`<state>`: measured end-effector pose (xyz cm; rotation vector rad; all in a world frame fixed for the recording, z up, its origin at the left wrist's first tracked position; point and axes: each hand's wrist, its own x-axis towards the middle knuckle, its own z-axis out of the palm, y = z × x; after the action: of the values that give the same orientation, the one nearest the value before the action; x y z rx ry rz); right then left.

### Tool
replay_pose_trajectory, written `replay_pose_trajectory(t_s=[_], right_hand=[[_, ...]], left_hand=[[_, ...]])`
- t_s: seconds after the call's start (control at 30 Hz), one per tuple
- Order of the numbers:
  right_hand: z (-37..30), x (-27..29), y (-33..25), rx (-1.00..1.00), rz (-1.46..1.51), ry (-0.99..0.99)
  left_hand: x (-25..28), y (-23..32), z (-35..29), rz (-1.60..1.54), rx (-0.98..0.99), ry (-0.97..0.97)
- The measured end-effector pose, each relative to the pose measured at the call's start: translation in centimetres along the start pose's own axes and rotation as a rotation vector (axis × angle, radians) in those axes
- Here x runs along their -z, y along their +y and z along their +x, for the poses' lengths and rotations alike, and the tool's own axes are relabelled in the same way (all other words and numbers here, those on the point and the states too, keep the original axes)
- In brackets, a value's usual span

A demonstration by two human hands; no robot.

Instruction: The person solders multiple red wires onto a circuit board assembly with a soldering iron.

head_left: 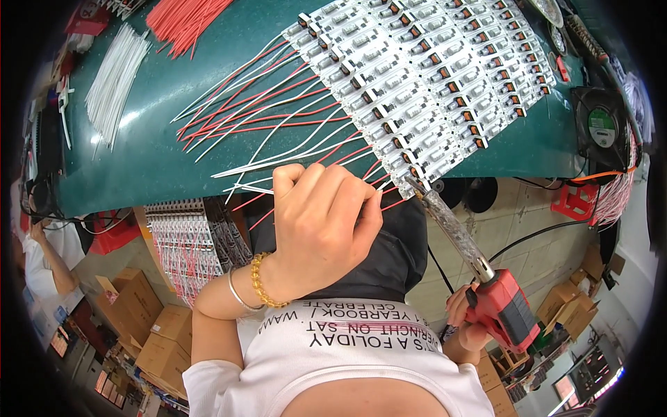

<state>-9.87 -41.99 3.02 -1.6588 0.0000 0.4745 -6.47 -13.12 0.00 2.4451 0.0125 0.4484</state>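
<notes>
Both hands at the bottom corner of the board panel [417, 76]

So we're gripping a red-and-black soldering tool [511, 313] in our right hand [467, 330], fingers wrapping around the handle. Its long metal barrel is slanting up and left from the grip, and its tip is sitting right at the panel's lowest corner; we can't tell whether it's actually touching.

Our left hand [323, 219] is hovering just left of that corner, back of the hand facing up and fingers curling in tight. Wire ends are running right in under it, but our knuckles are hiding the fingertips, so we can't tell what they're pinching, if anything.

The panel itself is lying beyond both hands on the green table [156, 163], with red and white wires [278, 118] fanning leftward off its near edge. Farther up-left, a white wire bundle [117, 83] and a red wire bundle [182, 24] are lying loose.
</notes>
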Motion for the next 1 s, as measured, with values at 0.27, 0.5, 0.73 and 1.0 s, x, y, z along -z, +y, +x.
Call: replay_pose_trajectory(t_s=[0.27, 0.5, 0.73, 1.0], right_hand=[[-1.6, 0.4, -0.2, -0.09, -0.054, 0.138], [-1.1, 2.1, 1.5, 0.033, -0.157, -0.028], [-1.1, 1.7, 0.6, -0.021, -0.36, -0.01], [-0.9, 1.0, -0.4, -0.141, 0.116, 0.071]], left_hand=[[0.1, 0.5, 0.0, -0.134, 0.0, 0.033], [-0.6, 0.9, -0.1, -0.051, 0.01, 0.029], [-0.9, 1.0, -0.2, -0.029, 0.018, 0.031], [-0.8, 0.9, -0.1, -0.021, 0.024, 0.01]])
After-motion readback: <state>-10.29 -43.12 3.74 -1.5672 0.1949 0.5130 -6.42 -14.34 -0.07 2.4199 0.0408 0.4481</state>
